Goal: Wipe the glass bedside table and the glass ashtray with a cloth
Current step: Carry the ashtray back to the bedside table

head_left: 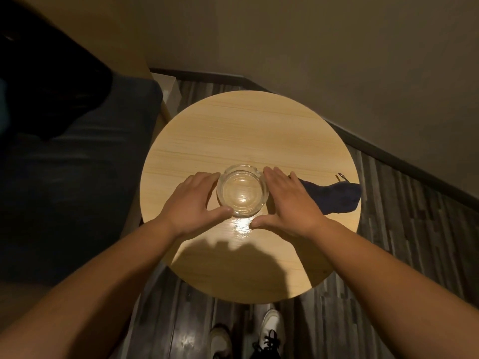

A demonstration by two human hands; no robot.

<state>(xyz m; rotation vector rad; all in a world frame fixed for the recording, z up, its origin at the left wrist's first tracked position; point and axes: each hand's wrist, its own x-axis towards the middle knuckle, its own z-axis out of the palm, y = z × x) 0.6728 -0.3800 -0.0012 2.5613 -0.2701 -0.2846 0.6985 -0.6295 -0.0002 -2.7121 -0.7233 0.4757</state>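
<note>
Flanking the ashtray, both hands rest spread on the round table, fingers apart and clamped on nothing. The left hand lies on the ashtray's left, its fingertips beside the rim at the far side and its thumb touching the glass wall at the near side. The right hand mirrors it on the other side: its fingers run along the rim, while its thumb lies flat on the table just before the ashtray, near the left thumb yet not meeting it. Whether the right fingers press the glass, I cannot tell.

The ashtray stands upright, clear and empty, a little nearer the table's near edge than its far edge. A bright glare lies on the wood-grain top just before it.

The cloth, dark blue, lies crumpled at the table's right edge, partly under the right hand, its far end hanging over the rim. A small loop sticks out of it there.

Below the near edge, two shoes stand on the dark plank floor.
</note>
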